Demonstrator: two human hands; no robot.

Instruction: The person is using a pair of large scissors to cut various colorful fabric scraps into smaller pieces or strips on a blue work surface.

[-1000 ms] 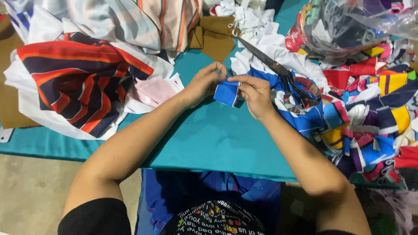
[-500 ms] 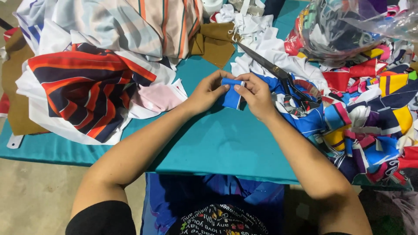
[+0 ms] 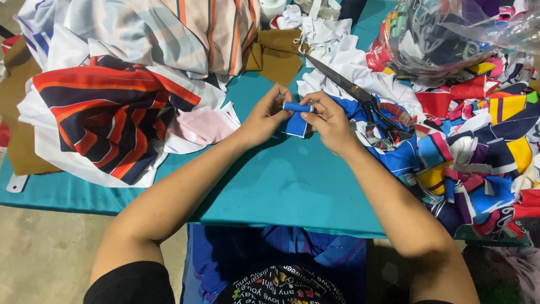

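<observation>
Rolled tighter since a second earlier: blue fabric scrap, then a flat square between the fingers, now curled along its top edge into a small tube, flat tail hanging below. Shifted slightly too, both hands, up and nearer the scissors.

Left forearm stretched diagonally from lower left across the teal table, bare to a black sleeve at the upper arm. Left hand bent at the wrist, fingers curled narrow, thumb and fingertips pinched on the left end of the roll. Right forearm angled in from lower right, wrist raised just above the table. Right hand likewise closed small, thumb and forefinger gripped on the right end of the roll, remaining fingers tucked under.

Held just over the table's bare middle, near its far edge, between two fabric heaps. Large dark scissors laid just beyond the right hand, blades pointed up-left, handles on the colourful scrap pile. Left of the hands, pink cloth beside a navy, red and white striped piece; brown fabric farther back. Clear plastic bag of scraps at upper right.
</observation>
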